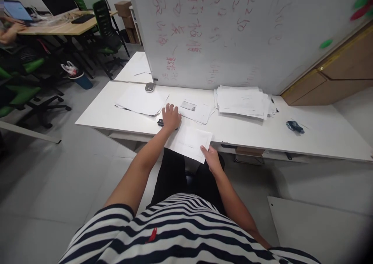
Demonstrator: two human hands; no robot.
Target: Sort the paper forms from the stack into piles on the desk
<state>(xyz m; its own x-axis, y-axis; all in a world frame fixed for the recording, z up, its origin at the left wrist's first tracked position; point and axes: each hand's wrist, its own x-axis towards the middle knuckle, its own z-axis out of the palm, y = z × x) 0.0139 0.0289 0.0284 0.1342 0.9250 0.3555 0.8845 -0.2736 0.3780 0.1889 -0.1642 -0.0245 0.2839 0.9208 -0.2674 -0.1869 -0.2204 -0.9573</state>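
Take twelve o'clock as straight ahead of the person: the white paper (189, 143) lies between the two hands, part of it out over the near edge of the table (97, 105). Its long way runs from about nine to just past three. The right hand (211, 158) is the nearer one: it pinches the paper near its four o'clock corner, thumb on top, so the paper lies toward ten from those fingers. The left hand (171, 117) sits at the paper's eleven, fingers bent and a little apart over a small black tool (160, 122); I can't tell how hard they press. One end of the tool pokes out at that hand's eight o'clock, near the paper's left end.
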